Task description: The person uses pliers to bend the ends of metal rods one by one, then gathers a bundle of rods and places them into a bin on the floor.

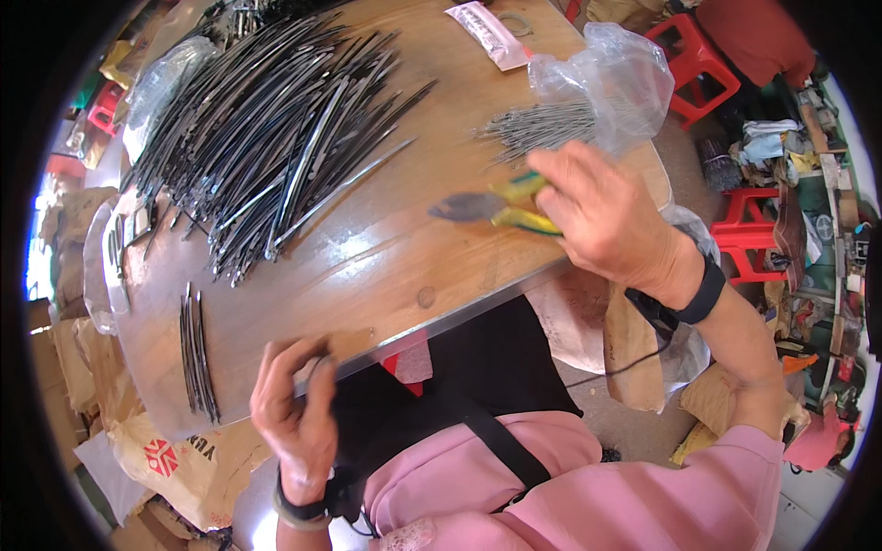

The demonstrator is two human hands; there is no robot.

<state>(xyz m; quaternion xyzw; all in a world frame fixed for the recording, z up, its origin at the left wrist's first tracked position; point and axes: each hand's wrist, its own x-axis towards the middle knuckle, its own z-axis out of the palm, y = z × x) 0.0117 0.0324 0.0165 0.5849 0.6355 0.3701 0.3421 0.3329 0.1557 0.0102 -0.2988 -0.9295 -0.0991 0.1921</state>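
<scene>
Gripped in my right hand (pixel 611 216) are pliers (pixel 473 208) with yellow and green handles, held above the table, their dark jaws pointing left. My left hand (pixel 294 404) is at the near table edge with fingers curled and thumb close to the index finger. Something small and dark shows at those fingertips, too blurred to name. Left of that hand lies a small row of thin dark strips (pixel 195 354). A large heap of long black and silvery strips (pixel 266 138) covers the far left of the table. Beyond the pliers is a bundle of thin grey wires (pixel 542 127).
A clear plastic bag (pixel 634 87) partly covers the wires. Near the far edge of the wooden table (pixel 395 275) lie a pink-and-white packet (pixel 489 35) and a ring-shaped coil (pixel 516 25). Red stools (pixel 746 234) stand to the right. A printed sack (pixel 184 468) sits below the table's left corner.
</scene>
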